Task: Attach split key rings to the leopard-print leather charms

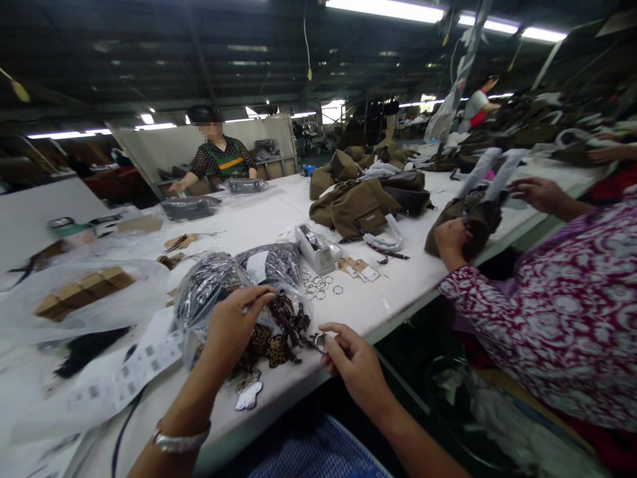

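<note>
My right hand (pixel 351 362) pinches a silver metal ring (pixel 319 342) between thumb and fingers, just above the table edge. My left hand (pixel 236 322) has its thumb and fingertips pressed together over a bundle of dark brown leopard-print pieces (pixel 288 318); what lies between the fingertips is too small to tell. Below it are more leopard-print pieces (pixel 276 350) and a shiny silver flower-shaped piece (pixel 249 396). Behind the left hand, a clear plastic bag (pixel 204 289) bulges with dark patterned contents. Several loose metal rings (pixel 318 285) lie on the table beyond my hands.
A tape dispenser (pixel 315 251) and tags (pixel 358 269) sit past the rings. Brown bags (pixel 358 206) are piled farther back. At right, a co-worker's hands (pixel 452 239) handle a brown bag; another person (pixel 219 159) stands across the table (pixel 259 219). Label sheets (pixel 124 382) lie left.
</note>
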### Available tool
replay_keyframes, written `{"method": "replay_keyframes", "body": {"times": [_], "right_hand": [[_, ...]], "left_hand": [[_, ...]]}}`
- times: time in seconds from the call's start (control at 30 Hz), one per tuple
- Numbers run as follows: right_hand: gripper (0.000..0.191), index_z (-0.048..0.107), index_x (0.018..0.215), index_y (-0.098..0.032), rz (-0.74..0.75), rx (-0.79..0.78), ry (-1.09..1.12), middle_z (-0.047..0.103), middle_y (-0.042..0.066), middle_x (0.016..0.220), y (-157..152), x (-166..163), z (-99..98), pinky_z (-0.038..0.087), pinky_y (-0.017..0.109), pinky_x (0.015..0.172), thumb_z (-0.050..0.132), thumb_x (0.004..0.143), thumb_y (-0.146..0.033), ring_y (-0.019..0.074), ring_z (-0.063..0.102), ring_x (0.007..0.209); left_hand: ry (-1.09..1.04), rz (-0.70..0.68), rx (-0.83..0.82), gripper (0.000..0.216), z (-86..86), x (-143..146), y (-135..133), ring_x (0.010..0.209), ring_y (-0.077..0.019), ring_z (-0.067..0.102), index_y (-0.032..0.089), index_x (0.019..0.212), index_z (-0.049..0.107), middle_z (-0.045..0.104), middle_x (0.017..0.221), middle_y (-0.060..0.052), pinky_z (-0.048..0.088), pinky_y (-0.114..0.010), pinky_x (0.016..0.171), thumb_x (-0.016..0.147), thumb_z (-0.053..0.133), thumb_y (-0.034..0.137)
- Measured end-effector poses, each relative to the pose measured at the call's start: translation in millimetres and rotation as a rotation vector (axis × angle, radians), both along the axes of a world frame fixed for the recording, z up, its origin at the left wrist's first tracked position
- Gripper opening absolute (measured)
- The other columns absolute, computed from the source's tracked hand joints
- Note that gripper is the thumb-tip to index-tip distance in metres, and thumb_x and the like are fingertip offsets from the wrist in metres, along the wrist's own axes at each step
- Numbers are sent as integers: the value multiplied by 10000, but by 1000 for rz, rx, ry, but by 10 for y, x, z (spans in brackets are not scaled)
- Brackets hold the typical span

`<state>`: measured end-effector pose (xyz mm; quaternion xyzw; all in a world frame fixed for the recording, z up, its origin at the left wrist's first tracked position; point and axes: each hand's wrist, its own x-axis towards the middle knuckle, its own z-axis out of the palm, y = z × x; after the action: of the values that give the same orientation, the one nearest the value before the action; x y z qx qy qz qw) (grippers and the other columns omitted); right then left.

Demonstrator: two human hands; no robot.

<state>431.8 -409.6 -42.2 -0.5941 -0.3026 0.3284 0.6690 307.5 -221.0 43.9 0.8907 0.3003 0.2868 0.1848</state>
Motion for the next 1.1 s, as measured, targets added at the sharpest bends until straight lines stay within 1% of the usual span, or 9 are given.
{"method": "replay_keyframes", "body": {"times": [0.13,0.23,0.33,0.43,0.73,0.83,0.93,1.03,1.1], "right_hand": [[403,644,1080,-139,-24,66,42,624,-3,616,112,-36,150,451,215,510,603,869,-481,109,545,509],[377,642,1062,-143,-11,94,66,617,-12,599,156,-95,266,445,204,491,615,862,-461,101,536,495],[368,638,1044,-145,14,100,96,607,-24,586,174,-176,348,443,197,479,620,852,-459,92,526,471],[356,639,1020,-139,37,92,115,590,-36,569,171,-237,401,429,187,472,621,843,-447,79,505,452],[382,638,1002,-117,180,-31,222,571,-48,546,92,-357,352,360,161,433,628,812,-448,55,438,419],[401,637,1039,-123,156,-12,144,565,-48,551,73,-413,284,372,165,451,600,849,-474,55,437,421],[364,644,1084,-147,118,-9,-18,581,-32,579,38,-445,264,417,181,492,541,905,-447,78,492,469],[328,637,1182,-199,84,-25,-245,624,-11,648,-11,-463,273,477,212,574,507,936,-373,117,572,567],[350,610,1259,-234,101,-34,-370,650,-3,690,-43,-468,263,495,229,613,494,943,-329,135,602,607]], "left_hand": [[-82,-193,-17,278,119,-180,-227,1025,-193,657,234,978,734,738,1053,-30,476,-306,963,938,493,365],[-83,-285,-88,205,30,-250,-466,911,-175,687,248,956,748,753,961,-22,530,-272,854,912,562,323],[-131,-277,-140,174,-136,-277,-647,827,-172,699,239,941,754,760,904,-30,557,-266,785,891,600,303],[-190,-272,-177,163,-261,-297,-727,861,-175,699,239,931,758,755,930,-38,560,-268,803,887,609,290],[-217,-267,-216,157,-396,-435,-710,860,-204,713,253,853,774,765,913,-50,582,-291,798,842,647,345],[-254,-185,-238,166,-484,-479,-729,822,-200,717,250,891,758,763,909,-42,595,-277,749,804,687,372],[-263,-71,-346,224,-552,-506,-788,737,-184,729,248,938,739,771,864,-13,605,-247,672,775,714,398],[-259,-57,-495,242,-576,-483,-858,730,-188,743,241,944,741,783,846,-3,612,-242,670,778,701,411],[-257,-65,-525,236,-582,-432,-901,784,-200,747,238,958,746,787,896,-14,613,-258,708,795,676,394]]}}
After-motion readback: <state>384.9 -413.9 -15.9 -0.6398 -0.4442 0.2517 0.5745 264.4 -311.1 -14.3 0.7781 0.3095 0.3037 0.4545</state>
